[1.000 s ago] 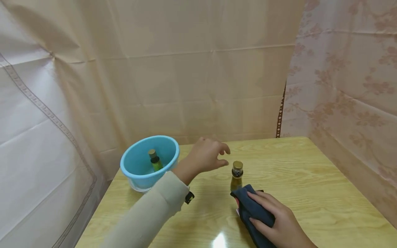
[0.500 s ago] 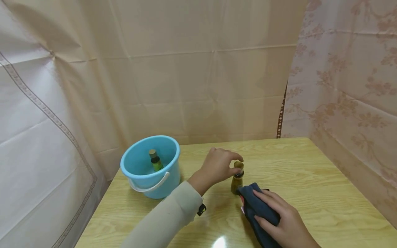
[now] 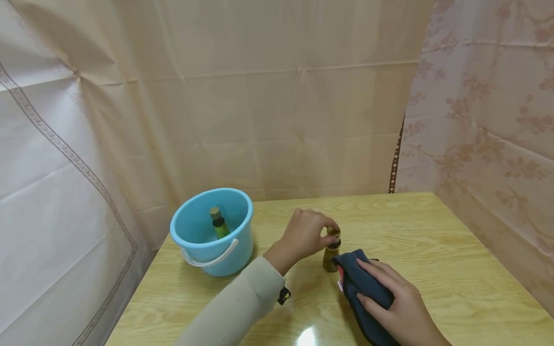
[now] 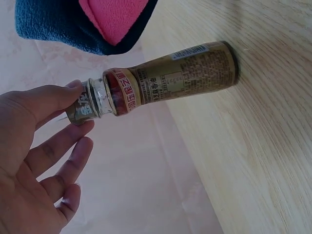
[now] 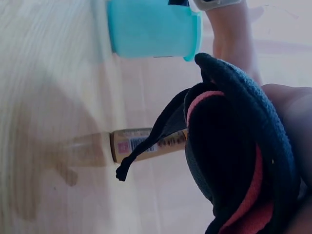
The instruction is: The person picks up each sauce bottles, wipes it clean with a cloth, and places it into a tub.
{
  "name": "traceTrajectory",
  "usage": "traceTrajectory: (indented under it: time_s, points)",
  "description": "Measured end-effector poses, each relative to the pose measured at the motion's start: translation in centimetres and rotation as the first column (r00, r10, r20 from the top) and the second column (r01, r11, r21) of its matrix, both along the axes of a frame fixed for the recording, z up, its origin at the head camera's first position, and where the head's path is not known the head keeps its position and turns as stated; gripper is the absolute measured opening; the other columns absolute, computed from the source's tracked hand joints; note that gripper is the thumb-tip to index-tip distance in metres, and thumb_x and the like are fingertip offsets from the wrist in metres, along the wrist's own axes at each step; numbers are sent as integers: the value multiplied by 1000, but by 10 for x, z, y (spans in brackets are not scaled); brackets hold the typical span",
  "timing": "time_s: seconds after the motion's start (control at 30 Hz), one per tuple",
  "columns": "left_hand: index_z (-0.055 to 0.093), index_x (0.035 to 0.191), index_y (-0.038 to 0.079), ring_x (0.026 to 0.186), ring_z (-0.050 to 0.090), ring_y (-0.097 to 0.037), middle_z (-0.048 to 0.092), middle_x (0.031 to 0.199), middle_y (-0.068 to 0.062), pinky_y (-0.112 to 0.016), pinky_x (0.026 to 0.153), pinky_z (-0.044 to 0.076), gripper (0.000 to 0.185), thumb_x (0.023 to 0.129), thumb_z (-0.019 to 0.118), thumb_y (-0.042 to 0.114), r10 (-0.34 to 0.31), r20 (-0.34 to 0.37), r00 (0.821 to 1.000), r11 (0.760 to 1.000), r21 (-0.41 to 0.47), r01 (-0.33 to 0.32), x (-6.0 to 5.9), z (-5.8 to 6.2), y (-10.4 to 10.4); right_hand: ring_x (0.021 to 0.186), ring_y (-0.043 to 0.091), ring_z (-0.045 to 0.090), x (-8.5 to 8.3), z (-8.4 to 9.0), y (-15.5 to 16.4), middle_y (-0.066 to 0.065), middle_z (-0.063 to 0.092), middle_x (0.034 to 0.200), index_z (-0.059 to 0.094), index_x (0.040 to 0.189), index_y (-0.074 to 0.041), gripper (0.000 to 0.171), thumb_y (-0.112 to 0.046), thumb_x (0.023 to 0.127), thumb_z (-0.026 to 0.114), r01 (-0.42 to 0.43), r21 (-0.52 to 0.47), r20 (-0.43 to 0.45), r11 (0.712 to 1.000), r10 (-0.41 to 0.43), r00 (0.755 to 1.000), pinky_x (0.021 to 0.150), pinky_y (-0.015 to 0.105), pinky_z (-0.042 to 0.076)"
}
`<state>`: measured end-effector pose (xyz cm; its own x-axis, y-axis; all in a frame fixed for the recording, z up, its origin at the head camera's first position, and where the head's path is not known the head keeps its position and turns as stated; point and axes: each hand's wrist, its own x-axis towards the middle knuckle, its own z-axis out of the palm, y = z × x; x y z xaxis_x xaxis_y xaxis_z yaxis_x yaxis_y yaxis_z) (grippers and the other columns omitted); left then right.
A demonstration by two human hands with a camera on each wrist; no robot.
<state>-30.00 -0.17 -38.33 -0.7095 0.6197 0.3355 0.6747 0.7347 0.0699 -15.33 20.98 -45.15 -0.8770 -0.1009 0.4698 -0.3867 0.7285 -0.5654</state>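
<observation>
A small brown bottle [image 3: 331,259] with a gold cap stands upright on the wooden table [image 3: 433,240]. My left hand [image 3: 305,234] pinches its cap from the left; in the left wrist view the bottle [image 4: 185,75] shows a printed label and my left hand [image 4: 44,146] holds the cap with thumb and fingertips. My right hand [image 3: 398,307] lies on a folded dark blue cloth [image 3: 361,293] just right of the bottle. The cloth [image 5: 234,161] has a pink inner side, and the bottle [image 5: 141,144] stands beside it.
A light blue bucket [image 3: 214,230] with a white handle stands at the table's back left; inside it is a second small bottle [image 3: 219,224] with green contents. Beige curtains hang close behind and to the right. The bucket [image 5: 153,29] also shows in the right wrist view.
My left hand moved right from the bucket and took hold of the bottle's cap. My right hand with the cloth shifted slightly.
</observation>
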Motion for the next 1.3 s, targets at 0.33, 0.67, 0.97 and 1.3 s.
traceTrajectory:
  time_s: [0.33,0.67,0.97,1.3]
  points:
    - [81,108,38,98,69,-5,77,105,21,-34,82,39,18,91,79,45,32,20,999,999,39,-33,7,-4,-19,120,23,66,-13,1,2,-4,62,139,58,145,-40,72,-21,83,89,13,-59,-36,998,-15,999,86,14,52]
    - [81,108,35,102,66,-10,77,108,18,-39,87,44,17,92,79,41,18,26,999,992,126,-21,25,-9,-40,121,25,65,-33,-2,-5,0,64,139,61,144,-34,73,-12,80,90,25,-117,-82,993,-35,996,91,1,38]
    - [81,108,32,104,65,-11,76,109,16,-39,86,44,16,94,78,39,19,44,999,966,257,-29,37,-17,-57,124,25,64,-48,-1,-21,1,62,142,61,145,-30,70,-13,82,87,1,-107,-64,994,-8,998,93,35,57]
    - [81,109,31,110,64,-12,74,113,14,-46,94,44,20,94,76,42,43,93,995,929,362,-74,48,-25,-63,122,37,65,-53,-8,-37,12,60,143,61,146,-24,72,-8,81,86,-65,-70,-85,995,59,995,86,54,58]
